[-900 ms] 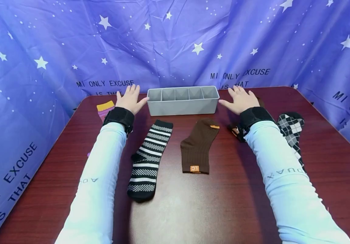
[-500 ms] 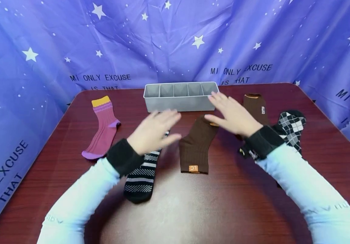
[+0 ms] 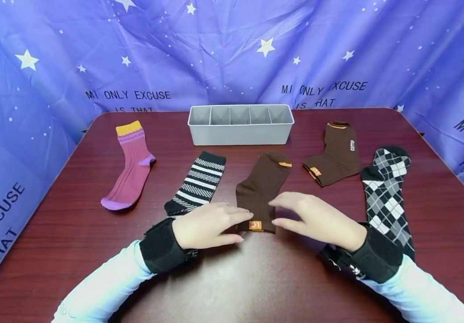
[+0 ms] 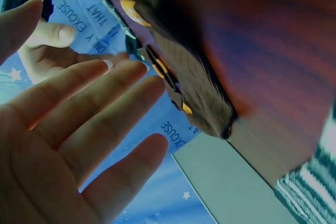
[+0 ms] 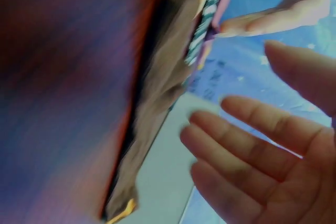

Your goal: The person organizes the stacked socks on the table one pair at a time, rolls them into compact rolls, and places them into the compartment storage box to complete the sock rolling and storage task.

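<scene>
Passable gap between pink sock and striped sock, gray box barring the back, hands flanking middle brown sock

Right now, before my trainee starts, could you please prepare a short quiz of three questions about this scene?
1. How many compartments does the grey rectangular box have?
2. True or false: the pink ribbed sock with the yellow cuff lies left of the black-and-white striped sock.
3. In the head view, which sock shows partly between the left grip and the right grip?

Key: 1. Five. 2. True. 3. The brown ribbed sock with the orange LC label.
</scene>
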Demonstrator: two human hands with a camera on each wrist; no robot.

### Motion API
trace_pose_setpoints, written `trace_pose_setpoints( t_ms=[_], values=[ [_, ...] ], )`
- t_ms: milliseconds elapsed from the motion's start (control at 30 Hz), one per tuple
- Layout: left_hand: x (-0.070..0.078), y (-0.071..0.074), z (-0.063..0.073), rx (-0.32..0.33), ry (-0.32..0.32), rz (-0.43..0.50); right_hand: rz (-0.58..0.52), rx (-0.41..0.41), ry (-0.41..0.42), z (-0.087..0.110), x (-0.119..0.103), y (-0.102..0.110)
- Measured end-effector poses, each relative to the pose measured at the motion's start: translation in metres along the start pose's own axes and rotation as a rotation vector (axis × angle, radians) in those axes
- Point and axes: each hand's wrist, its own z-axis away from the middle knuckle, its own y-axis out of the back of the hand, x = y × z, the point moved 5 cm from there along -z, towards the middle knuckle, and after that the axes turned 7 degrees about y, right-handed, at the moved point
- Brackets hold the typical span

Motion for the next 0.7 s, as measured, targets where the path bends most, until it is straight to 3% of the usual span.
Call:
trace_pose_setpoints(
  t_ms=[167,367,500,700],
  values=[
    [-0.002,-0.008,0.001,-0.058,0.016,0.015,-0.049,-0.066,0.06,-0.002,-0.009,-0.012],
    [-0.001,-0.015,0.001,-0.145,0.031,0.033,-0.011,-0.144,0.083,0.001,-0.009,-0.021],
    [-0.001,-0.013,0.001,-0.147,0.06,0.001,0.02,-0.168,0.121,-0.002,-0.009,-0.019],
    [0.002,-0.013,0.001,-0.217,0.111,-0.014,0.053,-0.175,0.167,-0.002,-0.013,-0.021]
  ],
)
